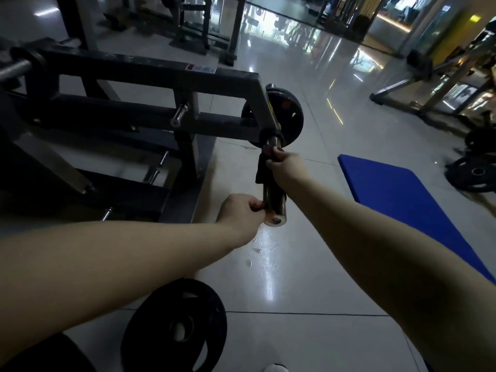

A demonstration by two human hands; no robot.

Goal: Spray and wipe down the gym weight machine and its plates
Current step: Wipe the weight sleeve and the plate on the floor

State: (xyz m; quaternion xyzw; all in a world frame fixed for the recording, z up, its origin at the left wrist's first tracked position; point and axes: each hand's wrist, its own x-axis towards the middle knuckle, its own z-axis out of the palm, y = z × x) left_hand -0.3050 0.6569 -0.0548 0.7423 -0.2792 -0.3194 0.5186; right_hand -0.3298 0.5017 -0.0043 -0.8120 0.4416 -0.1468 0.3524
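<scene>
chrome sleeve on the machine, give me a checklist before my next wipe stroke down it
1. Cloth contact: the right hand holds the dark cloth round the chrome sleeve: ok.
2. Steadying: the left hand grips the sleeve's free end: ok.
3. Path: the sleeve between the hands is bare: ok.
4. Load: the weight plate sits beyond the cloth, out of the stroke's path: ok.
5. Footing: wet drops lie on the floor tiles under the sleeve: not ok.
6. Spray bottle within reach: cannot tell, none in view.
</scene>
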